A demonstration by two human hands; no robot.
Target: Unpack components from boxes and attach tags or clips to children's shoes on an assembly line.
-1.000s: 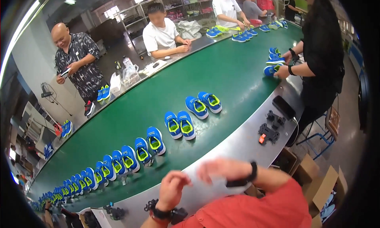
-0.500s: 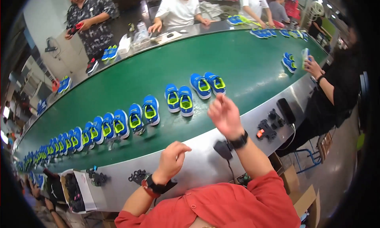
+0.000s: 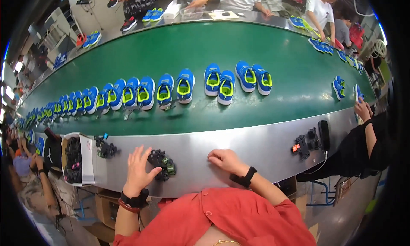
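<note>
My left hand (image 3: 138, 171), fingers spread and holding nothing, is over the metal ledge beside a cluster of small black plastic pieces with green parts (image 3: 163, 165). It wears a dark wristband. Further right, my right hand (image 3: 228, 161) lies low above the ledge with its fingers curled in; nothing shows in them. Beyond both hands, a row of blue shoes with lime-green linings (image 3: 146, 93) runs along the green belt to the far left. Two more pairs stand apart to the right, one pair (image 3: 225, 87) nearer the row and another pair (image 3: 247, 76) past it.
A white carton of black pieces (image 3: 87, 160) stands at the ledge's left, near another black cluster (image 3: 105, 147). At right are black parts with an orange piece (image 3: 301, 148) and a black cabled device (image 3: 323, 136). Co-workers stand across the belt; another at right holds a shoe (image 3: 358, 93).
My view has turned and shifted. My left hand has spread its fingers and moved left, beside the black cluster. My right hand has dropped from over the belt's edge to the ledge.
</note>
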